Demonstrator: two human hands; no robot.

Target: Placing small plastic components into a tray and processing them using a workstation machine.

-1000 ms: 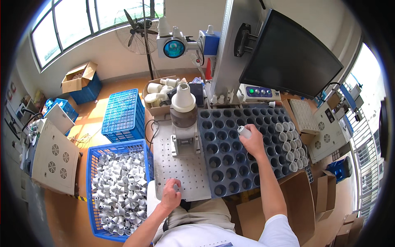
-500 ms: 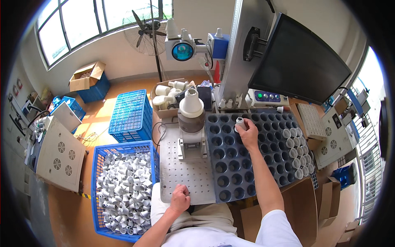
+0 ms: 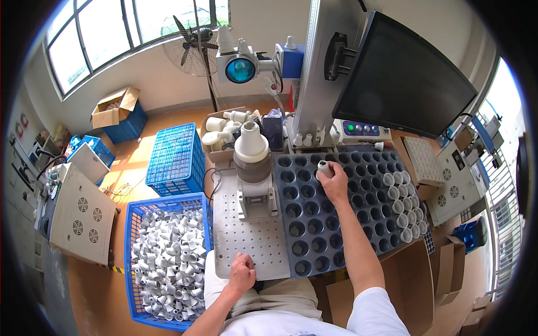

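Note:
My right hand [image 3: 334,182] is closed around a small white cone-shaped plastic housing [image 3: 323,166], its narrow open end up. It is over the upper part of the dark tray [image 3: 309,217] of round pockets; whether the housing touches a pocket is hidden. My left hand [image 3: 242,272] is curled into a loose fist at the near edge of the perforated metal plate [image 3: 235,235], with nothing showing in it. On that plate stands a fixture [image 3: 257,200] bearing a larger white cone [image 3: 250,144]. Several white housings [image 3: 403,206] sit in the tray's right-hand columns, wide ends up.
At my left a blue basket [image 3: 130,263] is heaped with white housings [image 3: 168,263]. Beyond it stands a blue crate [image 3: 175,159]. A lens head [image 3: 240,69], a monitor [image 3: 406,75] and a control box with knobs [image 3: 364,130] occupy the far side.
The whole view has shifted slightly, with the bench things further left. My right hand still grips the housing over the tray, shifted a little right relative to it. My left hand stays curled.

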